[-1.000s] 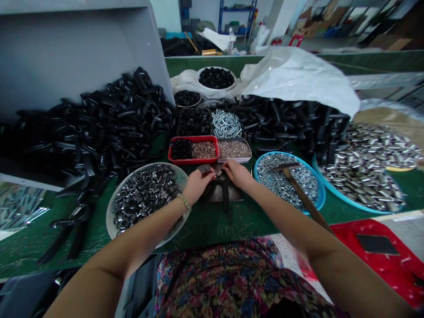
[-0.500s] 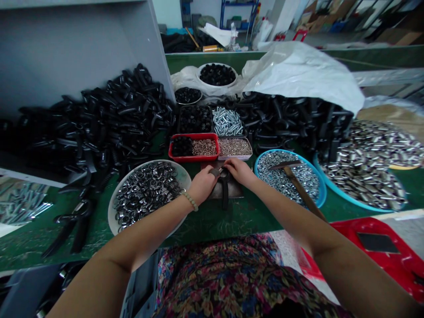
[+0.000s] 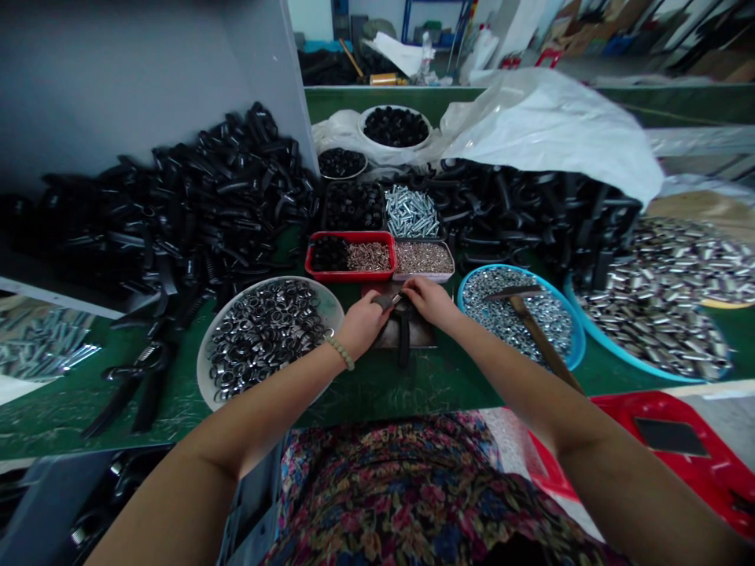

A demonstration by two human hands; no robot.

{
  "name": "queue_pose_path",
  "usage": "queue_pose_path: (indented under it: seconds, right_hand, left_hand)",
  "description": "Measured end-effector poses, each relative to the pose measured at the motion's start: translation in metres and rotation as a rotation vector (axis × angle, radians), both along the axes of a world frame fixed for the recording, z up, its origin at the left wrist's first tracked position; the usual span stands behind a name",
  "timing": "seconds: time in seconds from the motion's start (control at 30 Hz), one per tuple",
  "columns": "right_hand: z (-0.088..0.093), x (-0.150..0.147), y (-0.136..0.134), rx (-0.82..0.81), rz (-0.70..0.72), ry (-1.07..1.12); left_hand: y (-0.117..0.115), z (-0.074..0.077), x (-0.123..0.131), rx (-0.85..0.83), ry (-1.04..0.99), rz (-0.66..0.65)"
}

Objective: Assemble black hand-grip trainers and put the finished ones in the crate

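Note:
Over a small metal plate (image 3: 425, 334), my two hands meet at a black pruning-shear handle (image 3: 404, 342), whose grip points toward me. My left hand (image 3: 364, 321) is closed on its upper end, a beaded bracelet on the wrist. From the other side, my right hand (image 3: 429, 303) pinches at a small shiny metal piece (image 3: 397, 299) between the fingertips. The fingers partly hide where the piece and the handle meet. Just beyond my hands are a red tray (image 3: 352, 277) of black caps and copper-coloured rivets, and a pale tray (image 3: 420, 276) of tiny metal parts.
A white bowl (image 3: 208, 379) of metal rings stands left, near assembled shears (image 3: 145, 373). On the right, a hammer (image 3: 534, 326) lies across a blue basin (image 3: 580, 346) of small parts. Heaps of black handles (image 3: 194, 208) lie farther back. A red stool (image 3: 619, 405) is at lower right.
The whole view has shifted slightly with the head. My hands stay together at the same handle, with only slight finger movement.

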State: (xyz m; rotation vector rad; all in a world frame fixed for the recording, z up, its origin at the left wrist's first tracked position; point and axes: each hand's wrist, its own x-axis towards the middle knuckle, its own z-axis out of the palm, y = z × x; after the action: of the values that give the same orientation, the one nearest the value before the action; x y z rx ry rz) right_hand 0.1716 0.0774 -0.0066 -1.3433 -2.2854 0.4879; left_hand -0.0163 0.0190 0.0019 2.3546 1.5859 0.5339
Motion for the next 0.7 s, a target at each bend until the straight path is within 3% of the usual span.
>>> queue_pose_path:
  seconds: [0.23,0.43,0.6,0.7]
  right_hand:
    - [0.006,-0.002,-0.009,-0.011,0.08,-0.105]
    - [0.007,0.004,-0.008,-0.072,0.056,-0.014]
    - [0.02,0.033,-0.023,-0.143,-0.093,0.272]
    - [0.033,0.066,-0.044,-0.015,-0.161,0.164]
  left_hand:
    - [0.0,0.002,0.001,-0.032,-0.002,0.035]
    - [-0.002,0.007,0.004,-0.037,0.101,0.035]
    - [-0.004,0.01,0.005,-0.036,0.199,-0.027]
    - [-0.003,0.011,0.003,-0.033,0.244,-0.086]
